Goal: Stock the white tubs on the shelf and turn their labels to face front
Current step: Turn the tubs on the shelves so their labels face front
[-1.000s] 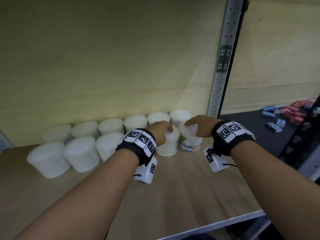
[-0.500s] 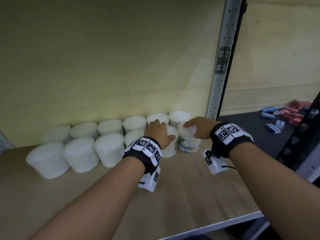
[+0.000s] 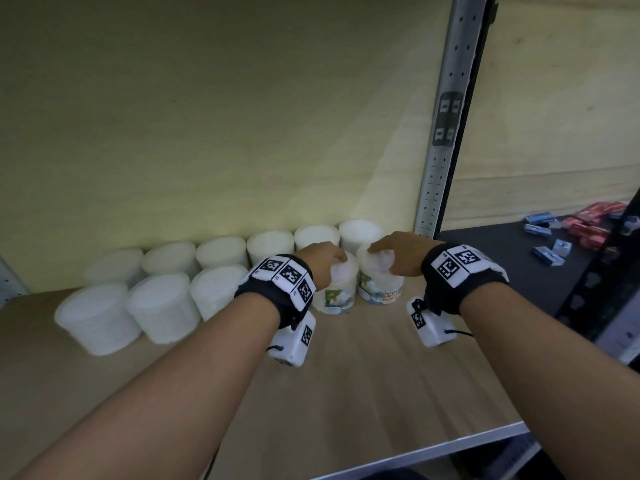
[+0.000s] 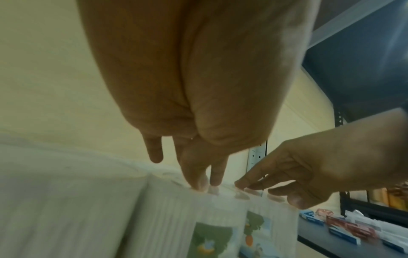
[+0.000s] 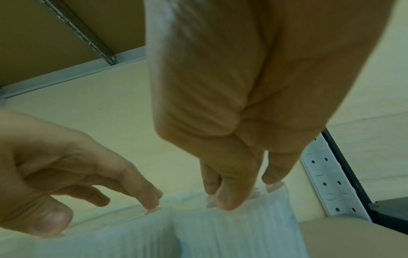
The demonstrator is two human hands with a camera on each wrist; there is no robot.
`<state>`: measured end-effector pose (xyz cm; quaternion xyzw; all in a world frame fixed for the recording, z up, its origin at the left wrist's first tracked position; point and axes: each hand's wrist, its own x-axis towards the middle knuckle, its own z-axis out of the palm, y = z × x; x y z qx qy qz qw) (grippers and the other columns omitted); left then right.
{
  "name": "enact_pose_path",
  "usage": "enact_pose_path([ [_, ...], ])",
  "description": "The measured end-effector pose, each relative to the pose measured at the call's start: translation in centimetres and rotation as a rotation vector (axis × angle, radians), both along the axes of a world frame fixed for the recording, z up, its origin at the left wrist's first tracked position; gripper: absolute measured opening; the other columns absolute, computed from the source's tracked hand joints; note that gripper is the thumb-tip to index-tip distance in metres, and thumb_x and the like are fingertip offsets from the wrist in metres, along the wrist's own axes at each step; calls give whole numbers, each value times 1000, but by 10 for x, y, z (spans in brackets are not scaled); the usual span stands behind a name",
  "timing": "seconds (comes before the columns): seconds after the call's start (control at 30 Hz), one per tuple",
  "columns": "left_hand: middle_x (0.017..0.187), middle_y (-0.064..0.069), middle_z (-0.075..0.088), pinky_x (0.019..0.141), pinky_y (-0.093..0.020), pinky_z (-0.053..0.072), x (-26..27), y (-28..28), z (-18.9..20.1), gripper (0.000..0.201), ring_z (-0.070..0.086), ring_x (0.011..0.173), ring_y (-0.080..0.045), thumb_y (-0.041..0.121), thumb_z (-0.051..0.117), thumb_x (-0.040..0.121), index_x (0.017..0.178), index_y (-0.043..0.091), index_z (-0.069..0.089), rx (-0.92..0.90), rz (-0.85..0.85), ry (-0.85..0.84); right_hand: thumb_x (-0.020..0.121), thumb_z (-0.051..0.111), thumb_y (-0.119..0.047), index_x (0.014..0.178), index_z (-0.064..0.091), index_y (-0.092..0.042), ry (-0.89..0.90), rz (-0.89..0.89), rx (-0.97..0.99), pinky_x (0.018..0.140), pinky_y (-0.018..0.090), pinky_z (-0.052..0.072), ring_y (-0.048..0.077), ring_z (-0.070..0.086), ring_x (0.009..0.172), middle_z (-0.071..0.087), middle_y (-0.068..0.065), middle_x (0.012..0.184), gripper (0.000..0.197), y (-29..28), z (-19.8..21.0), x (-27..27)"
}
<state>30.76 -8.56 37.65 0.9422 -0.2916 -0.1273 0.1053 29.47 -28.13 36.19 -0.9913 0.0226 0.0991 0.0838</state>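
Note:
Two white tubs stand side by side at the right end of the front row. My left hand [image 3: 329, 268] grips the lid of the left tub [image 3: 337, 296] from above, and its green picture label faces front. In the left wrist view my fingertips [image 4: 198, 183] press on that lid. My right hand [image 3: 391, 258] grips the lid of the right tub [image 3: 381, 289], whose "cotton buds" label faces front. In the right wrist view my thumb and fingers [image 5: 225, 200] sit on the rim of the right tub [image 5: 238, 230].
Several plain white tubs fill the back row [image 3: 270, 247] and the front row's left part [image 3: 162, 306]. The wooden shelf [image 3: 346, 393] has bare room in front. A perforated metal upright [image 3: 440, 168] bounds the right side. Beyond it, small blue and red boxes [image 3: 550, 254] lie on a dark shelf.
The left tub has turned under my left hand: its side was plain white before, and now its picture label shows at the front. My right hand has stayed on its tub.

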Motion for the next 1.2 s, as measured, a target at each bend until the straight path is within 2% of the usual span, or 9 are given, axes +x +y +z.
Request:
enact_pose_path([
  [0.07,147,-10,36,108,-35,37,0,0,-5,51,38,134,-27,2,45,92,141,15,42,-47,37,-26,90,54,-9,144,40,-29,0,1,-5,113,34,32,23,35,140,32,2,154,59,0,0,0],
  [0.13,142,-11,38,107,-41,37,1,-2,-12,44,37,131,-29,20,51,94,137,13,45,-84,116,-110,90,54,-10,144,41,-29,-3,3,-6,114,34,31,23,35,141,32,2,154,59,-1,0,0],
  [0.2,136,-12,41,104,-42,39,1,-6,-19,47,37,129,-29,37,52,93,131,10,48,-114,194,-171,90,53,-9,144,40,-28,-3,9,-9,114,33,30,23,34,141,32,2,154,59,-1,0,0],
  [0.37,129,-13,45,96,-42,43,-2,-15,-28,54,41,123,-30,49,53,89,123,7,52,-65,223,-248,89,55,-11,144,40,-29,-1,3,-12,114,33,32,23,35,140,33,2,154,60,-2,-2,2],
  [0.47,130,-14,44,96,-41,42,0,-16,-27,54,41,123,-30,48,54,90,124,7,51,-46,221,-228,89,55,-10,144,40,-29,7,-8,-13,115,34,32,23,35,140,32,1,154,61,-2,-4,4],
  [0.67,142,-12,38,106,-41,39,5,-10,-15,59,40,130,-29,40,58,90,139,11,42,-8,137,-98,87,56,-12,144,39,-32,11,3,-25,115,38,34,23,36,140,33,1,153,62,-3,-6,6],
  [0.9,145,-7,41,104,-28,36,4,-1,-6,52,43,132,-23,20,62,90,139,13,45,-79,50,-35,90,53,-7,145,38,-28,4,24,-33,116,36,31,24,33,141,31,2,154,61,-4,-2,2],
  [1.07,146,-5,41,106,-29,35,6,-1,-2,52,41,134,-23,12,60,90,139,17,45,-35,12,-15,89,53,-8,145,37,-30,18,24,-38,115,37,32,24,33,141,31,2,154,62,-2,0,1],
  [1.2,145,-6,44,105,-29,37,5,-2,-3,51,44,132,-24,11,59,89,138,19,47,-34,28,-31,89,53,-9,145,37,-31,22,22,-42,115,37,32,23,33,141,31,1,154,62,-1,1,-1],
])
